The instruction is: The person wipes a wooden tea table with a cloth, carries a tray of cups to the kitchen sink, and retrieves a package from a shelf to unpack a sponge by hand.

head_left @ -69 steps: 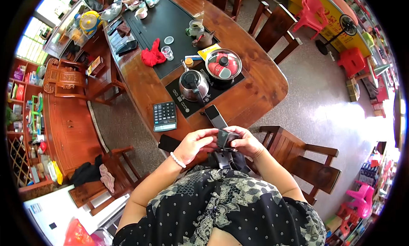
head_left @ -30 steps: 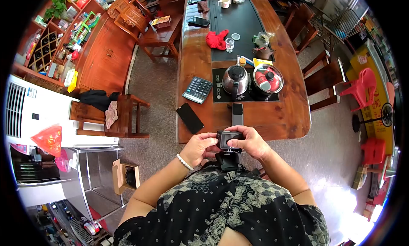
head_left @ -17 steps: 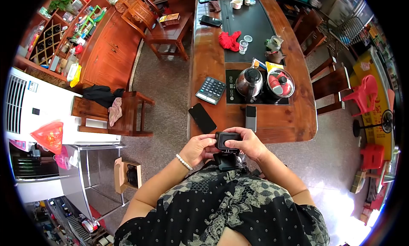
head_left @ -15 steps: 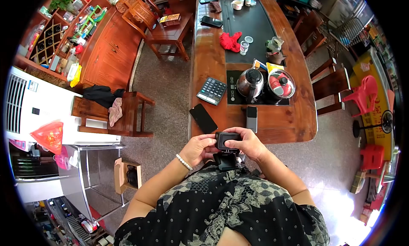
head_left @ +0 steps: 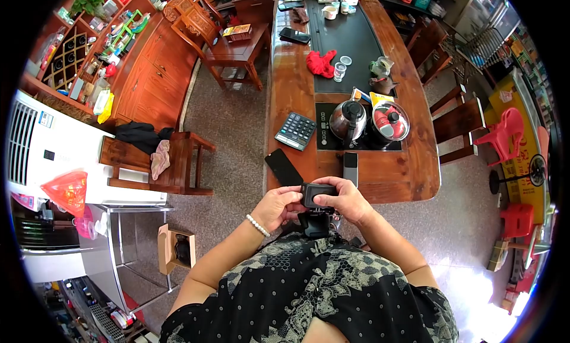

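We grip a small black device (head_left: 318, 195) in the fingers of our left hand (head_left: 276, 207) and right hand (head_left: 351, 203), in front of our patterned top (head_left: 309, 283), near the wooden table (head_left: 395, 180)

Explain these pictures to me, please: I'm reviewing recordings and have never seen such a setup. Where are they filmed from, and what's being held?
There is no machine here, just a bare left hand and right hand. All views come from one head-worn camera looking forward and down. Both hands hold a black device, perhaps a small camera. On the table lie a phone and a calculator; a kettle and a lidded pot stand on the black hob.
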Tool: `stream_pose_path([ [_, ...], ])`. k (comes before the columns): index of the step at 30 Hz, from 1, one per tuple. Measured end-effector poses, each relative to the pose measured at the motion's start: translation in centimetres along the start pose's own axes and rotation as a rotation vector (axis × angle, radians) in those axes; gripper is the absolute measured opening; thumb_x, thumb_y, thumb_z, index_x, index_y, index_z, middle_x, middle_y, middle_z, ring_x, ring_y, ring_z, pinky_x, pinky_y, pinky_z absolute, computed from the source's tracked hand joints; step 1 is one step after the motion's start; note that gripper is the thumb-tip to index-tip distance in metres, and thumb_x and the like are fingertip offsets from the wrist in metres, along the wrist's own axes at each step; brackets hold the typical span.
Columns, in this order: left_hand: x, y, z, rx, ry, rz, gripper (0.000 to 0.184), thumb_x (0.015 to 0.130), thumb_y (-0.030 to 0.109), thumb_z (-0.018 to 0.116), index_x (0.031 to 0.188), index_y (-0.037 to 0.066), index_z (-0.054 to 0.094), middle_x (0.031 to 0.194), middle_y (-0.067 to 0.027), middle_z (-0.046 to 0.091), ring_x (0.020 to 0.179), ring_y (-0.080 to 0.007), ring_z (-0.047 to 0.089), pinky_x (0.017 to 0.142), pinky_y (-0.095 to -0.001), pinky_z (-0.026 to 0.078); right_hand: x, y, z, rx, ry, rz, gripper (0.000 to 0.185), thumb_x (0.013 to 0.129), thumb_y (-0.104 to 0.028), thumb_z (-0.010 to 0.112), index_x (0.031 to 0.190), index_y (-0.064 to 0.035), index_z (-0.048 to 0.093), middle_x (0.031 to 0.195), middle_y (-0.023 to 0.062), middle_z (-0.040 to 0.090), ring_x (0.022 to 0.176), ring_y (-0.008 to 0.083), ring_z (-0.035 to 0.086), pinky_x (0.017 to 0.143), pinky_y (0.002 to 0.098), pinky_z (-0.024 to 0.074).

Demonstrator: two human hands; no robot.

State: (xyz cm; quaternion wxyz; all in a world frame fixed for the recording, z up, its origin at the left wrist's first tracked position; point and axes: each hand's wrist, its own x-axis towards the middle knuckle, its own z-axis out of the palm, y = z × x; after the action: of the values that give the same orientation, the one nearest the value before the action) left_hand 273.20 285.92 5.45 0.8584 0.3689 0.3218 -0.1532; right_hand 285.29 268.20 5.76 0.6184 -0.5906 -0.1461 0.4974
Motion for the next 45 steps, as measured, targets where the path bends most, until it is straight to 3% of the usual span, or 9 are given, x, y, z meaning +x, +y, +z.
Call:
stream_pose_path([
  [10, -0.5, -0.9, 2.3, -0.048, -0.064, 0.093, 0.04, 0.09, 0.012, 0.048, 0.128, 0.001, 0.047, 0.114, -0.009, 0.06, 0.102, -0.0194, 0.062, 0.085, -0.0382, 0.053, -1.9, -1.3, -0.4, -0.094, 0.067, -0.124, 0.045, 0.075, -0.009, 0.076, 0.115, 0.0017, 0.057, 0.104, 0.0062, 0.063, 0.093, 0.011, 0.059, 0.084, 0.0262, 0.0492],
  [13, -0.7, -1.5, 2.9, -0.111, -0.135, 0.155, 0.039, 0.09, 0.011, 0.05, 0.128, 0.003, 0.05, 0.11, -0.0055, 0.062, 0.099, -0.0183, 0.062, 0.085, -0.0375, 0.052, -3.9, -3.6, 0.1, -0.113, 0.06, -0.145, 0.047, 0.074, -0.007, 0.076, 0.117, 0.0012, 0.056, 0.106, 0.0046, 0.062, 0.095, 0.01, 0.058, 0.082, 0.0269, 0.05],
  [17, -1.0, -1.6, 4.1, -0.127, -0.383, 0.279, 0.05, 0.083, 0.006, 0.055, 0.132, 0.003, 0.045, 0.124, -0.0084, 0.055, 0.11, -0.0169, 0.056, 0.092, -0.0343, 0.049, -5.5, -4.7, -0.5, -0.512, 0.061, -0.688, 0.051, 0.069, -0.005, 0.079, 0.114, -0.0018, 0.055, 0.105, 0.011, 0.062, 0.09, 0.0218, 0.063, 0.078, 0.0296, 0.0512],
  [22, -3.5, 0.2, 7.4, 0.215, -0.52, 0.428, 0.066, 0.072, 0.009, 0.062, 0.133, -0.001, 0.039, 0.131, -0.0102, 0.048, 0.12, -0.0211, 0.049, 0.106, -0.0359, 0.034, -6.8, -6.1, -1.9, -0.597, -0.005, -1.124, 0.074, 0.062, -0.007, 0.083, 0.123, -0.005, 0.043, 0.098, 0.0082, 0.066, 0.086, 0.0245, 0.064, 0.08, 0.0366, 0.0442],
  [26, -5.0, 0.9, 9.3, 0.465, -0.439, 0.648, 0.065, 0.067, 0.007, 0.067, 0.128, -0.001, 0.045, 0.124, -0.0154, 0.054, 0.115, -0.0248, 0.054, 0.102, -0.0368, 0.039, -7.5, -6.1, -2.5, -0.356, -0.045, -1.119, 0.076, 0.06, -0.011, 0.084, 0.124, -0.0048, 0.043, 0.105, 0.0118, 0.063, 0.094, 0.0279, 0.058, 0.077, 0.036, 0.0473],
  [30, -5.9, 2.9, 11.6, 0.967, -0.389, 1.114, 0.066, 0.055, 0.006, 0.067, 0.119, 0.001, 0.053, 0.114, -0.0195, 0.06, 0.106, -0.0339, 0.057, 0.093, -0.0401, 0.043, -8.0, -6.7, -4.1, -0.491, -0.031, -1.03, 0.074, 0.056, -0.013, 0.085, 0.119, -0.0031, 0.048, 0.108, 0.0155, 0.057, 0.097, 0.0284, 0.056, 0.071, 0.0338, 0.0495],
  [37, -6.0, 2.2, 12.2, 1.023, -0.401, 0.924, 0.058, 0.056, 0.009, 0.066, 0.113, 0.001, 0.06, 0.12, -0.0158, 0.059, 0.107, -0.0291, 0.054, 0.095, -0.0368, 0.04, -8.2, -5.7, -4.7, -0.443, -0.114, -0.897, 0.074, 0.054, -0.008, 0.084, 0.118, -0.0039, 0.048, 0.106, 0.015, 0.053, 0.088, 0.0265, 0.057, 0.074, 0.0339, 0.0503],
  [42, -5.9, -0.1, 9.8, 0.952, -0.256, 0.701, 0.059, 0.062, 0.01, 0.062, 0.12, 0.003, 0.051, 0.117, -0.0124, 0.056, 0.11, -0.0236, 0.053, 0.1, -0.0341, 0.037, -6.5, -4.4, -4.0, -0.538, -0.258, -0.753, 0.073, 0.056, -0.009, 0.083, 0.119, -0.0042, 0.048, 0.106, 0.0123, 0.051, 0.093, 0.0245, 0.057, 0.079, 0.0341, 0.0502],
  [45, -5.5, -2.8, 6.6, 0.569, -0.271, 0.575, 0.063, 0.064, 0.01, 0.058, 0.125, 0.001, 0.045, 0.118, -0.0123, 0.056, 0.114, -0.0209, 0.052, 0.104, -0.034, 0.035, -5.0, -3.7, -3.1, -0.558, -0.466, -0.585, 0.078, 0.061, -0.019, 0.086, 0.126, -0.0043, 0.046, 0.112, 0.0098, 0.053, 0.102, 0.0229, 0.055, 0.089, 0.0352, 0.0465],
])
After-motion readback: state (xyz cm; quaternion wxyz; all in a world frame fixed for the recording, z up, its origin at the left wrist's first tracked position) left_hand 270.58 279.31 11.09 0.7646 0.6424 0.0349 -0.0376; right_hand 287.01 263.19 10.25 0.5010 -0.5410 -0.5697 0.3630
